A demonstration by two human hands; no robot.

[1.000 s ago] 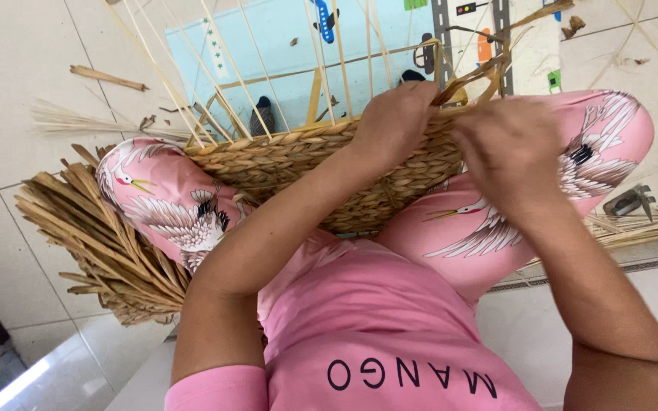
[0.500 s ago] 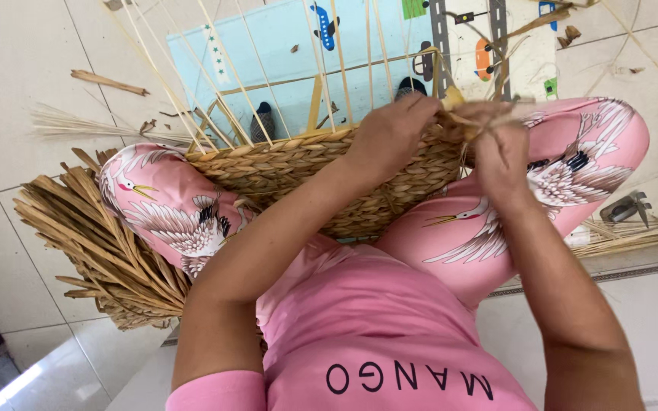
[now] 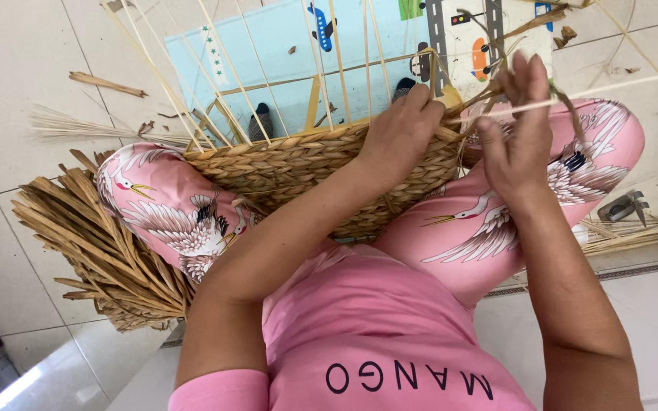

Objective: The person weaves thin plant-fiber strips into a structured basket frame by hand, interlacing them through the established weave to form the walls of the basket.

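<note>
A half-woven straw basket [image 3: 298, 171] rests on my lap between my knees in pink bird-print trousers. Thin pale upright stakes [image 3: 321, 68] rise from its rim. My left hand [image 3: 401, 129] presses on the basket's top edge, fingers curled over the woven rim. My right hand [image 3: 519, 129] is just right of it, pinching a brown straw strand [image 3: 508, 34] that runs up and to the right from the rim.
A bundle of dried brown leaf strips [image 3: 93, 243] lies on the tiled floor at my left. A light-blue play mat [image 3: 283, 46] with vehicle pictures is ahead. Loose straw [image 3: 634, 232] and a small metal tool [image 3: 624, 205] lie at the right.
My right hand has moved up and to the right, drawing the strand away from the rim. My left hand stays on the basket's edge.
</note>
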